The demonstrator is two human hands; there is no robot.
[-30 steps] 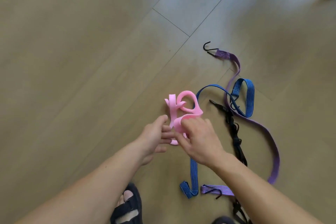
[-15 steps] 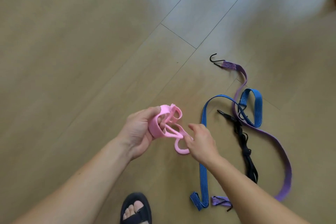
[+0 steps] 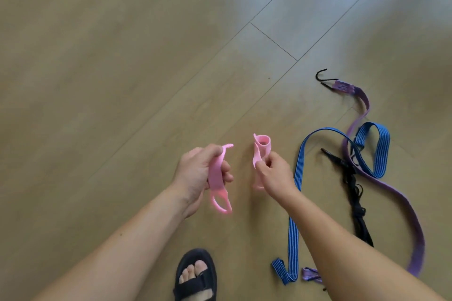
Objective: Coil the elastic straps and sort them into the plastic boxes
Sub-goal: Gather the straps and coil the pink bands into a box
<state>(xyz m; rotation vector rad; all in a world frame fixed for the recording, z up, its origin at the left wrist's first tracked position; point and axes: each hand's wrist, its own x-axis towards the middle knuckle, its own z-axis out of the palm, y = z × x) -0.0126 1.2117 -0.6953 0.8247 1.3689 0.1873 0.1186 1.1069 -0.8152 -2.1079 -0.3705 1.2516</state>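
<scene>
Gripping pink elastic in each fist, both hands hovered apart above the wood floor (image 3: 122, 68) in the head view. Left hand (image 3: 198, 176) was curled around a pink strap (image 3: 216, 175), a loop dangling below the palm. Right hand (image 3: 275, 175) pinched another pink piece (image 3: 261, 149), its top rolled into a small coil; whether the two joined was unclear. On the floor to the right lay a blue striped strap (image 3: 297, 183), a purple strap (image 3: 401, 205) with a black hook (image 3: 322, 77) at its far end, and a black strap (image 3: 354, 193), overlapping. A sandalled foot (image 3: 195, 276) was near, bottom centre.
</scene>
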